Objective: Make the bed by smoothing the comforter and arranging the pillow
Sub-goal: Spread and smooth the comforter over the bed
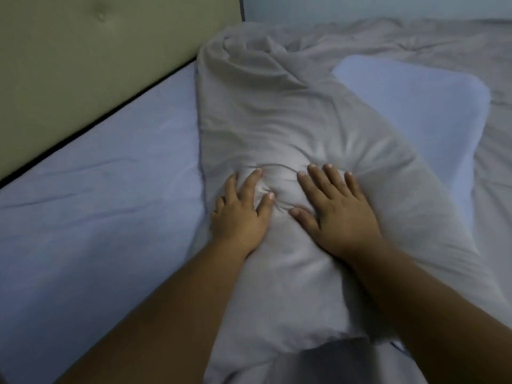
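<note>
— Where the mattress meets the headboard [83, 59], what room is left?
— A wide bare stretch of lavender fitted sheet [97, 217] runs along the olive, tufted headboard, with a dark gap between them. It is smooth apart from a few shallow creases. A pale wall [360, 8] shows past the far side of the bed.

— And the comforter?
— The grey comforter [277, 112] lies bunched in a long roll from the near edge up toward the headboard's end, its left edge falling straight onto the sheet. More of it spreads wrinkled across the far right. A lavender pillow [421, 106] sits just beside the roll on the right, partly tucked under it.

— How are the hands placed?
— Both bare forearms reach in from below. The left hand [238, 217] rests palm down near the roll's left edge, fingers spread and slightly curled, bunching the fabric under the fingertips. The right hand [340, 212] lies flat beside it, fingers spread, pressing down. Creases fan out from between them. Neither pinches anything.
</note>
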`<state>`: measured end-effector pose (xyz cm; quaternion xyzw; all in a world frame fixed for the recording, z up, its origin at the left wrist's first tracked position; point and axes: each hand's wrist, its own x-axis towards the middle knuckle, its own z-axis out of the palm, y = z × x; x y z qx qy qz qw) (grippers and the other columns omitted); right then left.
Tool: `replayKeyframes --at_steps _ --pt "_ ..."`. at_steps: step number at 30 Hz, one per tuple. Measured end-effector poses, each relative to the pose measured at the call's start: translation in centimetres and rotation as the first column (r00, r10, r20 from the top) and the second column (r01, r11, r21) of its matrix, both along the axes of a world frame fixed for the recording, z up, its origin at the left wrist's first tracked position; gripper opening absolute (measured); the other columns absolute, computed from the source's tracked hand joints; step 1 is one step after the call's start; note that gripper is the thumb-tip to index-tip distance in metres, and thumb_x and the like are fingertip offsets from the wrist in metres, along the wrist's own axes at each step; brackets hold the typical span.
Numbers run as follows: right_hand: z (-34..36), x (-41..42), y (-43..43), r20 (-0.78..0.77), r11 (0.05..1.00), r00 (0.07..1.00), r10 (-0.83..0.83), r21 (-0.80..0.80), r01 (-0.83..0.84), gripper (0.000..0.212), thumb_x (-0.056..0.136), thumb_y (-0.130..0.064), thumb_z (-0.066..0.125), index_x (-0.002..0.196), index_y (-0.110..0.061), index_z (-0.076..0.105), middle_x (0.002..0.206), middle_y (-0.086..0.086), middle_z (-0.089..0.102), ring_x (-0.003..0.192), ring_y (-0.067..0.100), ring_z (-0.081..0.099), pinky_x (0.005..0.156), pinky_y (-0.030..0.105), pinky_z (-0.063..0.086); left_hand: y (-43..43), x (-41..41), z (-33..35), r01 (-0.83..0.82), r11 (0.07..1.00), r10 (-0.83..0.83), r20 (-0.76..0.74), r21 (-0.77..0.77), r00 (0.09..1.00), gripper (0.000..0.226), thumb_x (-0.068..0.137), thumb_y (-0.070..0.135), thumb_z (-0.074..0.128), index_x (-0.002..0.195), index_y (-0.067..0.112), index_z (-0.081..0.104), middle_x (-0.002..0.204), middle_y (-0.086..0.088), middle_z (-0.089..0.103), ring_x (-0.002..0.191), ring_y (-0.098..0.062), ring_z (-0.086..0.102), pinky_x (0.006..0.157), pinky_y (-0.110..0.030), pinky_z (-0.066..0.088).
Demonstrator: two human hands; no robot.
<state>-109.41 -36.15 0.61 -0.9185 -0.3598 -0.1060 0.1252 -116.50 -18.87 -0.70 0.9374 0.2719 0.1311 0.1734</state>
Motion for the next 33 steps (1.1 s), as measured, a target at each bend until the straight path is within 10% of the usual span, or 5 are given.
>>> replayKeyframes --at_steps 9,17,33 --pt "-1.0 -0.2 0.8 -0.021 0.995 1.0 -0.003 -0.101 0.001 0.057 0.093 -0.049 0.024 0.141 -0.022 0.035 0.149 0.005 0.035 0.139 0.03 0.029 0.113 0.046 0.015 3.1 1.0 -0.4 0.209 0.969 -0.202 -0.066 0.133 0.977 0.064 0.082 0.065 0.043 0.138 0.037 0.031 0.115 -0.014 0.047 0.091 -0.038 0.058 0.068 -0.041 0.047" --pt "2.1 -2.4 2.2 -0.168 0.996 0.985 -0.047 -0.082 0.034 0.052 0.095 -0.048 0.017 0.145 -0.032 0.019 0.154 -0.013 0.018 0.144 0.012 0.002 0.114 0.028 -0.007 4.7 -0.2 5.7 0.357 0.896 -0.309 -0.207 0.263 0.928 0.044 0.089 0.063 0.026 0.119 0.035 0.044 0.109 -0.011 0.06 0.092 -0.036 0.062 0.07 -0.039 0.047" --pt "10.4 -19.3 30.0 -0.463 0.962 0.878 0.123 0.274 0.01 0.046 0.099 -0.037 0.026 0.137 -0.016 0.042 0.148 0.0 0.039 0.14 0.02 0.026 0.113 0.032 0.018 29.6 -13.7 21.2 0.479 0.753 -0.178 -0.561 0.451 0.808 0.046 0.089 0.062 0.032 0.12 0.036 0.053 0.119 -0.009 0.049 0.097 -0.029 0.058 0.068 -0.032 0.037"
